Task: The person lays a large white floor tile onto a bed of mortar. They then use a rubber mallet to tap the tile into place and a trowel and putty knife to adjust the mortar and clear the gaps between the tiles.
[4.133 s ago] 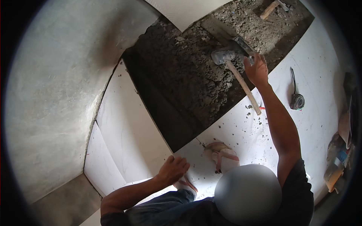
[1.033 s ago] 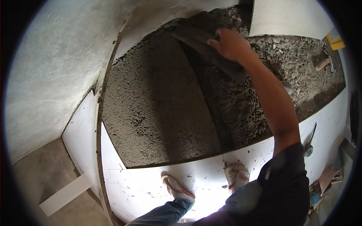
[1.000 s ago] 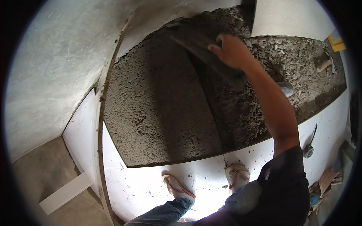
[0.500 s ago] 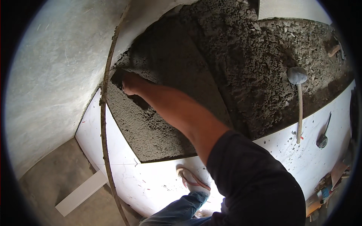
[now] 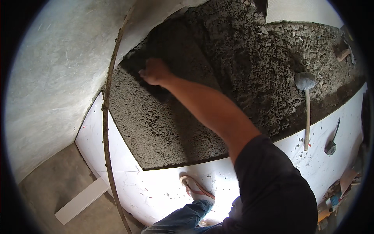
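Observation:
My right hand (image 5: 155,71) reaches far out over a bed of dark grey mortar (image 5: 163,128), near its back left corner by the wall. The fingers are curled down against the mortar, on a dark flat float that is almost wholly hidden under the hand. My forearm and dark sleeve (image 5: 272,187) cross the bed from the lower right. The left hand is out of the picture. A mallet (image 5: 305,81) with a wooden handle lies on the mortar's right side, its handle end on the white tile (image 5: 156,195).
Laid white tiles border the mortar in front and at left, and my sandalled foot (image 5: 196,189) stands on them. A thin line (image 5: 105,124) runs along the grey wall (image 5: 50,78). A small trowel (image 5: 331,145) lies at right. A white tile strip (image 5: 80,201) rests on bare concrete.
My right hand swept with the float from the far right of the mortar bed to its left corner, then a little back and rightward. The view shifted.

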A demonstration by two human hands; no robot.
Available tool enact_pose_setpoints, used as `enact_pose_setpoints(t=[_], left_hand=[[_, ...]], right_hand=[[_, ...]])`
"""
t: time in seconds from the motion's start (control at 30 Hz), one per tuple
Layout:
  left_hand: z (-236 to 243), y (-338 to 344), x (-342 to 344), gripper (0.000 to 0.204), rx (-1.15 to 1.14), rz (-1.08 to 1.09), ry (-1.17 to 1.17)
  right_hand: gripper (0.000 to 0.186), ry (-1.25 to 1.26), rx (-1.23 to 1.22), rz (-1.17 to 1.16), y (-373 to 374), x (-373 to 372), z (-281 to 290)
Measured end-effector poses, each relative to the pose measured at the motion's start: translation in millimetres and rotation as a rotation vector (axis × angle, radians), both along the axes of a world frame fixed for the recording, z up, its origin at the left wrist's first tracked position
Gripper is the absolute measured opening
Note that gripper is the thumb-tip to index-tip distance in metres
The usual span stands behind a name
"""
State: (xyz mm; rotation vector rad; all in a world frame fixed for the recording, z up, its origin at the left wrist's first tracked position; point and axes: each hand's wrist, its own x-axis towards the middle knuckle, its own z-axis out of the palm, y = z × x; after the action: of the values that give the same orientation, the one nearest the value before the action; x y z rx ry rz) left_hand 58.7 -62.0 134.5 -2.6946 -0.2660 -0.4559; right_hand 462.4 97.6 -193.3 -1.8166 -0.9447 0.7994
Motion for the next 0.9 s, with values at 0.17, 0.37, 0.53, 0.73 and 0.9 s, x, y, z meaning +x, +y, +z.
enact_pose_setpoints(t=[0.17,0.37,0.53,0.73,0.9], left_hand=[[-0.9,-2.3,0.0,0.029,-0.003,0.008,-0.002],[-1.2,-5.0,0.2,0.028,0.0,0.021,0.003],[-0.8,-4.9,2.8,0.028,0.009,-0.01,0.002],[-1.0,-5.0,6.4,0.027,0.016,-0.039,-0.005],[1.7,-7.2,2.5,0.027,0.011,-0.022,-0.009]], right_hand=[[0.058,0.023,-0.105,-0.182,-73.3,56.2,14.0],[0.053,0.088,-0.16,-0.406,-149.1,82.6,28.8],[0.058,-0.12,-0.076,-0.177,-126.7,52.4,24.1],[0.051,-0.106,-0.074,0.152,-41.4,52.7,26.9],[0.054,-0.337,-0.142,0.033,-57.6,89.6,0.9]])
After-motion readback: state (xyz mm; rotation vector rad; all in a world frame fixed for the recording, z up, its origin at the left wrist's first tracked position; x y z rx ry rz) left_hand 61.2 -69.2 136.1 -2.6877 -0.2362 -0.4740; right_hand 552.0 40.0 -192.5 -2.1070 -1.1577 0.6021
